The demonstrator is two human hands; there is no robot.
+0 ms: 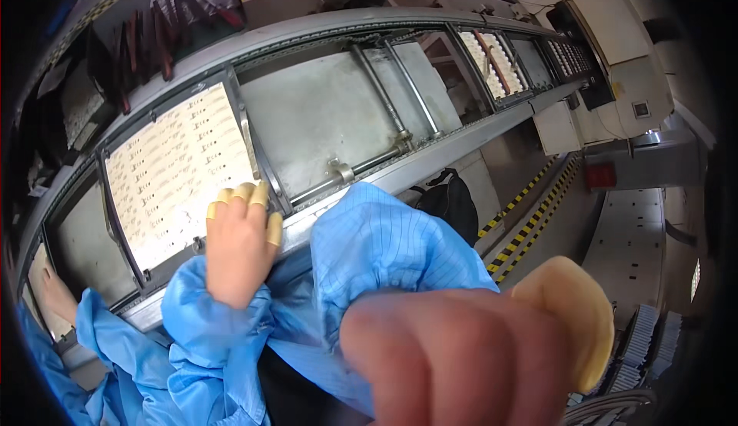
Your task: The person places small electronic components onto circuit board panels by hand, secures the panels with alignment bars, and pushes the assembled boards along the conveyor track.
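My left hand (240, 245), with yellow finger cots on its fingertips, lies palm down at the near right corner of a pale panel (173, 172). Its fingers are stretched out over the panel's edge. Rows of small dark marks cover the panel, which sits in a dark frame (115, 226) on a conveyor (453, 145). Close in front of the head, my right hand (469, 357) is raised, large and blurred. The fingers are curled in, and a yellow cot (576, 318) covers one digit. Whatever it may hold is hidden. Both arms wear loose blue sleeves.
At far left, another person's hand (58, 295) rests by a second pale panel. Farther right along the conveyor sits a frame of white pieces (492, 61), before a boxy machine (607, 26). Metal rods (380, 92) cross the conveyor. A black bag (453, 203) lies beyond its near rail.
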